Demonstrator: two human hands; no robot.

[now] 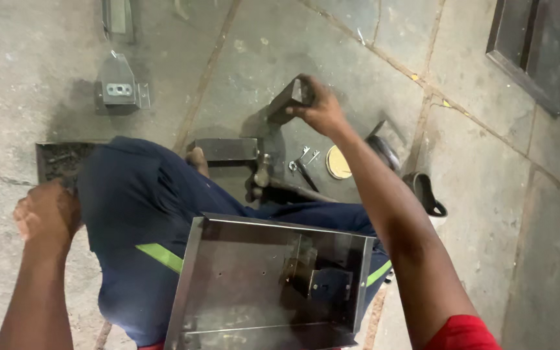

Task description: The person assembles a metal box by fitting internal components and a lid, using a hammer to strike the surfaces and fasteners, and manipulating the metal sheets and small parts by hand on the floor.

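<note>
While metal box point(254, 285) rests on lap, right hand point(322, 107) fingers clamped on metal block point(288, 98) over floor point(487, 194); left hand point(45, 217) fisted, fingers together, near tray point(56, 159).

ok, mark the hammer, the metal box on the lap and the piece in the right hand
hammer point(264, 174): head view, on its metal head.
metal box point(228, 272): head view, on the bare inner floor.
metal piece point(288, 100): head view, on its flat side, below the right hand point(322, 110).
</note>
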